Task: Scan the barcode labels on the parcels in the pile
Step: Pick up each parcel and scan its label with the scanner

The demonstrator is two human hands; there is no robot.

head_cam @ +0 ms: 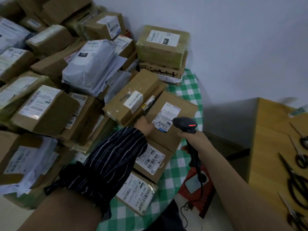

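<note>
Cardboard box (176,137), label (166,116) "A210": left grip (144,125) presses flat; right grip (191,139) clasps scanner (185,124).

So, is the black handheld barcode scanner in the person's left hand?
No, the right hand grips the black handheld barcode scanner, while the left hand rests on a brown cardboard box.

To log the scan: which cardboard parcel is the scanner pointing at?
The brown box touched by the left hand, its white label directly before the scanner.
</note>
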